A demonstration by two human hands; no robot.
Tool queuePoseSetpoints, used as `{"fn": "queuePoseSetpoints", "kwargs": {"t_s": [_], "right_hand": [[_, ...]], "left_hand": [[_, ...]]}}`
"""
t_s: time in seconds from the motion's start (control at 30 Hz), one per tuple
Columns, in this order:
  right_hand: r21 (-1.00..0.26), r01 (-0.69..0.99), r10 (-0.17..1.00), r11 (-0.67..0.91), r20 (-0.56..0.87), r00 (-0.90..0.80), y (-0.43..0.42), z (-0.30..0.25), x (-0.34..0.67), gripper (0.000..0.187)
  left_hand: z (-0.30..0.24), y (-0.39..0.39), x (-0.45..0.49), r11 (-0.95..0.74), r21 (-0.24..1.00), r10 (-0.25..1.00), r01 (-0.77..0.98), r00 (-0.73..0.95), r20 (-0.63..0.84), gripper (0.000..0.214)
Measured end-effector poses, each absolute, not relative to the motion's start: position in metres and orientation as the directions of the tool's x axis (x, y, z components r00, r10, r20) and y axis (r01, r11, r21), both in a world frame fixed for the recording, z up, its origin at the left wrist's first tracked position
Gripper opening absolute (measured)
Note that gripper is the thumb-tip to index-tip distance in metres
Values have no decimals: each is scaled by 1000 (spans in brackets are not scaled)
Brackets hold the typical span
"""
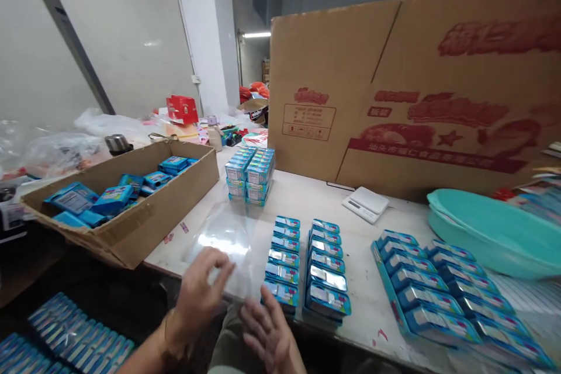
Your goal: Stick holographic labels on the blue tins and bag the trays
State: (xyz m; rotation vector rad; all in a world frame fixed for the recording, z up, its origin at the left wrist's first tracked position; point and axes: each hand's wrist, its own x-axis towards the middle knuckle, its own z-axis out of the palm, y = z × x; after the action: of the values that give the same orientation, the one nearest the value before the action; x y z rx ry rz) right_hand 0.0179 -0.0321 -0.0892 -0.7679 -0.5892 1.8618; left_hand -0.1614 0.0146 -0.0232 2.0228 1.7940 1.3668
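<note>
My left hand [202, 289] rests at the table's near edge with its fingertips pinching the edge of a clear plastic sheet [223, 231] that lies flat on the table. Just to the right, my right hand [266, 327] hovers with fingers spread, holding nothing, beside the near end of two rows of small blue packets [307, 269]. A stacked block of the same blue packets [250, 175] stands behind the sheet.
An open cardboard box [149, 216] with loose blue packets sits at the left edge. More blue packet rows [442, 292] lie at right, near a teal basin [495, 228] and a white scale [366, 203]. A big cardboard carton [394, 87] stands behind.
</note>
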Motion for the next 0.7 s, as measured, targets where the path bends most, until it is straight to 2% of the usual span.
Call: {"fn": "queuePoseSetpoints", "kwargs": {"t_s": [0.03,0.07,0.17,0.23,0.3,0.37,0.43,0.5,0.53,0.6,0.7], "right_hand": [[-693,-640,940,-330,-176,-294,-27,-74,24,109],[-719,-631,946,-292,-122,-300,-22,-61,32,104],[-861,-462,948,-214,-69,-311,-16,-37,68,56],[-909,-364,957,-205,-108,-269,-20,-34,95,38],[-925,-315,963,-211,-141,-230,-28,-37,121,38],[-936,-288,966,-205,-147,-211,-38,-39,142,39],[-939,-292,972,-182,-127,-199,-47,-39,157,40],[-946,-284,978,-154,-104,-183,-54,-40,169,40],[-957,-257,984,-132,-95,-151,-57,-42,174,39],[-984,-163,997,-71,-67,-27,-61,-47,181,36],[-1000,-4,987,-14,-14,161,-64,-57,188,34]], "left_hand": [[-27,-4,-141,-406,537,812,739,22,584,15],[-32,-19,-122,-498,488,787,717,138,601,12],[-46,-43,-87,-656,468,730,593,337,595,13],[-46,-37,-85,-672,502,714,544,298,633,26],[-35,-19,-92,-623,547,730,560,164,664,60],[-20,3,-99,-517,640,817,568,106,566,86],[-6,19,-99,-416,767,909,487,234,345,76],[4,26,-92,-286,880,914,380,383,131,50],[6,26,-87,-222,914,910,338,409,70,40],[8,22,-77,-168,939,932,300,359,52,33],[7,19,-68,-245,875,955,418,258,145,27]]}}
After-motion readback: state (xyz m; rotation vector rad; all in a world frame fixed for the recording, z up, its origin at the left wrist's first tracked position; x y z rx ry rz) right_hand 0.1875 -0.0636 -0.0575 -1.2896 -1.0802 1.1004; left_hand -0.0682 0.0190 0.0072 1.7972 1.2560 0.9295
